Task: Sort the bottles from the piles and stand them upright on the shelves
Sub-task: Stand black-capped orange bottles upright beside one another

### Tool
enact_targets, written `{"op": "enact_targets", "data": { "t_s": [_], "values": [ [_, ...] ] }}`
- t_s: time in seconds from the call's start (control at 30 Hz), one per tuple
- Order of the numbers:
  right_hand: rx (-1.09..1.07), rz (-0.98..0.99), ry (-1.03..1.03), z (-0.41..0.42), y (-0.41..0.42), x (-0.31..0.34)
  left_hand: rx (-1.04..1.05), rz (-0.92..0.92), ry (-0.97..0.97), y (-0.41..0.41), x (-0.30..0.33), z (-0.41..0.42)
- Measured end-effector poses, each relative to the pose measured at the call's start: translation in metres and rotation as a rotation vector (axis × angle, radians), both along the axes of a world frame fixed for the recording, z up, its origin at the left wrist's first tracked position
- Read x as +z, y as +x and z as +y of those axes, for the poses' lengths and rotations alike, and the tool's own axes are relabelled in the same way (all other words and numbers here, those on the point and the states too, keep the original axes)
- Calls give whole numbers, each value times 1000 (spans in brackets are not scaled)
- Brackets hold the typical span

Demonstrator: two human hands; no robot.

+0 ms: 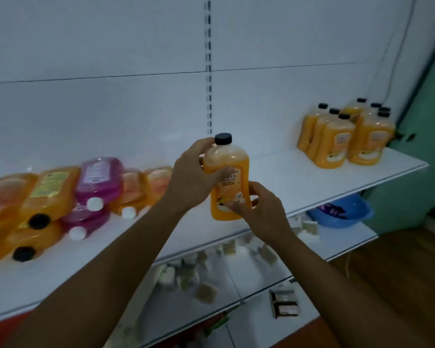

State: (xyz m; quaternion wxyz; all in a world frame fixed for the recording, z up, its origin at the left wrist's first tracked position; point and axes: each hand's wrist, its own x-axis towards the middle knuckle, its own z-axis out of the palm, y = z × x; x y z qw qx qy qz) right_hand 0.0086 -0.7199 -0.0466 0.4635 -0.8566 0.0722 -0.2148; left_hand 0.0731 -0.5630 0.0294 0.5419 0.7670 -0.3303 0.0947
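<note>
Item held: one orange bottle (226, 177) with a black cap (223, 138), upright with a slight tilt, carried in the air in front of the upper shelf (299, 182) near its middle, not resting on it

Left hand (194, 179): grip clamped on the bottle's shoulder and upper body, fingers curled round its left side, one fingertip up by the cap

Right hand (258, 209): grip clamped on the bottle's lower part, fingers wrapped round the bottom right and thumb across the label

Sorted stock: a group of orange bottles (347, 136), black-capped, standing upright close together at the right end of the upper shelf, well apart from the held one

Unsorted stock: a pile of bottles (60, 204) lying on their sides at the left end of the same shelf, stacked on one another, caps toward the camera; orange bodies with black or white caps, plus two purple bottles (96, 194) with white caps (this area is blurred, labels unreadable)

Lower shelf (342, 242): a blue basin (342, 214) at the right, under the upper shelf edge; small pale packets (229, 249) scattered along it, too blurred to identify

Backing: white panels with a slotted upright rail (209, 71)
</note>
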Motion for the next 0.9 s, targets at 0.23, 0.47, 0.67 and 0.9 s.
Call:
{"op": "enact_targets", "data": {
  "t_s": [0.23,0.47,0.67,0.9],
  "values": [
    [-189,78,33,-141,-1,-16,-113,18,67,21,-18,-152],
    [-369,90,-3,-232,28,-27,-237,3,105,68,-26,-259],
    [-466,136,25,-292,61,-29,-307,-3,136,108,-28,-328],
    [-508,158,50,-317,76,-42,-307,-43,209,130,-33,-367]
  ]
}}
